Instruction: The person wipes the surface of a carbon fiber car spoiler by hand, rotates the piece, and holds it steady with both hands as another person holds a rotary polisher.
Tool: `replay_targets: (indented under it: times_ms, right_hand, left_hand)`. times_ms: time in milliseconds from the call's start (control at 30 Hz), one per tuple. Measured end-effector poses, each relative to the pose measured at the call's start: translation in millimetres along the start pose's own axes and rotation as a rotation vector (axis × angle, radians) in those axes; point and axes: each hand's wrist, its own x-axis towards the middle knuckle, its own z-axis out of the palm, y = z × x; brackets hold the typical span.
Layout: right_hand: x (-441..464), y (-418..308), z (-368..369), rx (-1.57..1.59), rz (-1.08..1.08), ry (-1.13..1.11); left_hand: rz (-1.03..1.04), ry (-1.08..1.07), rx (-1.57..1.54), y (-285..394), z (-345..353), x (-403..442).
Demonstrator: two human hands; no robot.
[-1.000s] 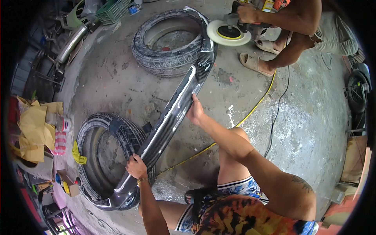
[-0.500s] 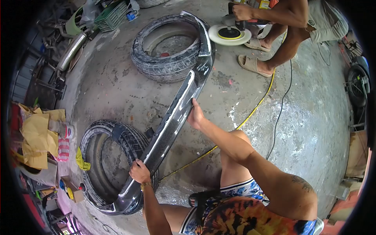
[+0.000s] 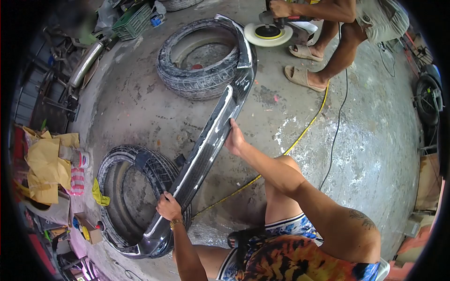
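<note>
A long carbon-fibre car bumper lip (image 3: 202, 161) with white smears along it rests across two tyres. Its far end lies on the upper tyre (image 3: 201, 86), its near end on the lower tyre (image 3: 164, 166). Near that lower end, my left hand (image 3: 168, 206) is closed around the lip's edge. Farther up, my right hand (image 3: 234, 138) grips the right edge, its fingers partly hidden beneath. At the far end, a co-worker's hand (image 3: 280, 8) holds a polisher (image 3: 269, 32) with a white round pad, close beside the lip.
A yellow hose (image 3: 307, 129) and a black cable (image 3: 340, 112) run over the concrete floor to the right. Brown paper (image 3: 47, 164), a yellow cloth (image 3: 99, 193) and a small cardboard box (image 3: 89, 227) sit at the left. A green crate (image 3: 132, 23) stands at the back.
The co-worker's polisher has moved a little to the left and up, with the co-worker's arm. My hands and the bumper lip stay nearly in place.
</note>
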Motion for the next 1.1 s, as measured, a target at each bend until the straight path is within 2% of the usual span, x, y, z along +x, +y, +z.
replay_targets:
  times_ms: [1100]
  right_hand:
    - [4.7,3.4,-7.7,-0.015,-0.019,-0.063]
  left_hand:
    - [0.016,0.021,-0.009,-2.4,2.1,-0.4]
